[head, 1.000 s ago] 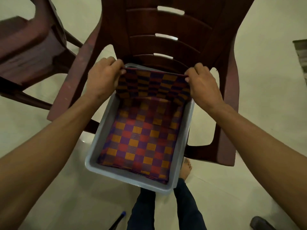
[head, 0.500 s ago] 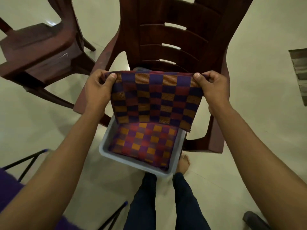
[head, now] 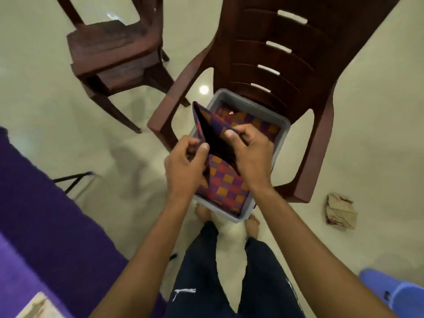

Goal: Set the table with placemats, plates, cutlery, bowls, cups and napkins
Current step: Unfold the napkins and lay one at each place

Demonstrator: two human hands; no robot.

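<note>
A checked placemat point(head: 212, 127) in purple, orange and red hangs folded between my two hands above a grey tub point(head: 278, 118). My left hand point(head: 185, 166) pinches one edge of it and my right hand point(head: 251, 154) pinches the other, thumbs on top. The two edges are close together, with the dark inner fold facing me. More checked placemats point(head: 229, 189) lie flat inside the tub, which sits on the seat of a dark red plastic chair point(head: 286, 53).
A second dark red chair point(head: 114, 49) stands to the left. A purple-covered table point(head: 34, 237) fills the lower left corner. A crumpled paper bag point(head: 340, 211) lies on the floor at right, and a blue plastic object point(head: 399, 292) sits at the bottom right. My feet are under the tub.
The placemat was lifted out of the tub held spread wide. My hands have now come together, folding it in half, and my view has turned left toward the purple table.
</note>
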